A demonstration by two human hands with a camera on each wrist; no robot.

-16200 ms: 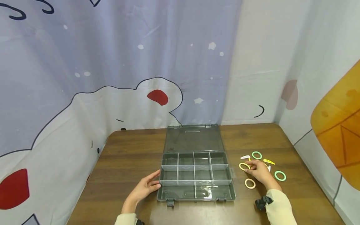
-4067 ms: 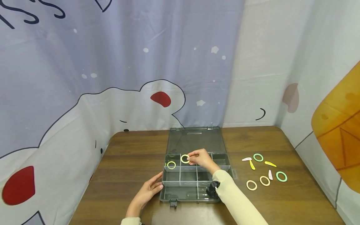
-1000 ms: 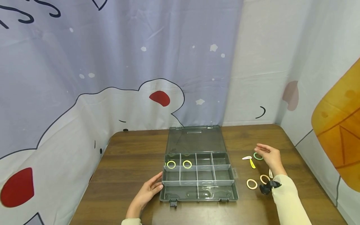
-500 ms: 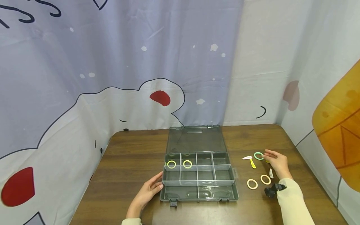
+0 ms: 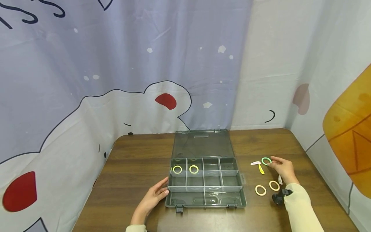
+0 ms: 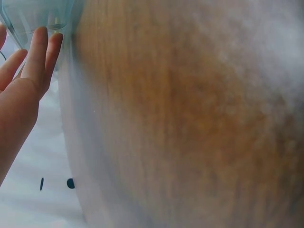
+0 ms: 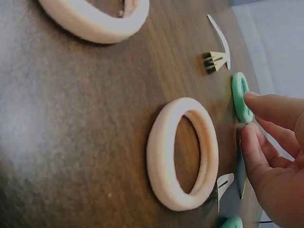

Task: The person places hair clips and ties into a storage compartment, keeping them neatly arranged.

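Note:
My left hand [image 5: 150, 199] rests against the left side of the compartment box [image 5: 185, 206], fingers fairly straight; the left wrist view shows its fingertips [image 6: 40, 35] at the clear wall. My right hand [image 5: 284, 169] pinches the near right edge of a green hair tie [image 5: 264, 158], which is still at the tabletop. In the right wrist view, thumb and index finger meet around that green hair tie [image 7: 239, 95]. Two yellow hair ties, one [image 5: 177, 169] in the back-left compartment and one [image 5: 194, 169] beside it, lie in the box.
Left of my right hand lie a white hair clip [image 5: 255, 163] and a yellow hair clip [image 5: 261, 169]. Nearer are two beige hair ties [image 5: 260, 190] [image 5: 274, 186] and another white clip [image 5: 280, 179]. The box's lid [image 5: 203, 143] lies back toward the curtain [image 5: 145, 64].
Earlier, my right hand brought the yellow hair ties into the box. It then went back right, and in the last second lowered to the green hair tie. My left hand stays at the box.

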